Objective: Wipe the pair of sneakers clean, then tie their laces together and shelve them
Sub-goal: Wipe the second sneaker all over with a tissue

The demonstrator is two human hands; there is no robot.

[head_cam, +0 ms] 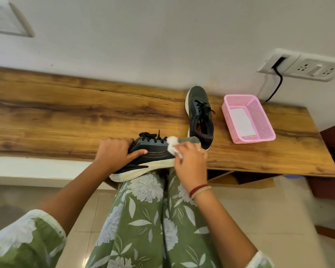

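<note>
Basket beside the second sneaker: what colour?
The basket is pink perforated plastic, with a white sheet lying inside. The head view shows it clearly.

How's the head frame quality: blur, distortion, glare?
Head view: fisheye bends the wooden table and tilts the socket plate; corners go soft, notably the wall panel top left; centre is sharp on the held sneaker and white wipe; light even, shadows soft, no harsh glare.

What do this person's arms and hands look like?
Both arms are bare below short green sleeves printed with white flowers and edged in white: left sleeve, right sleeve. The right hand has a thin ring on one finger, and its wrist carries red and tan bands. The left hand shows no jewellery.
</note>
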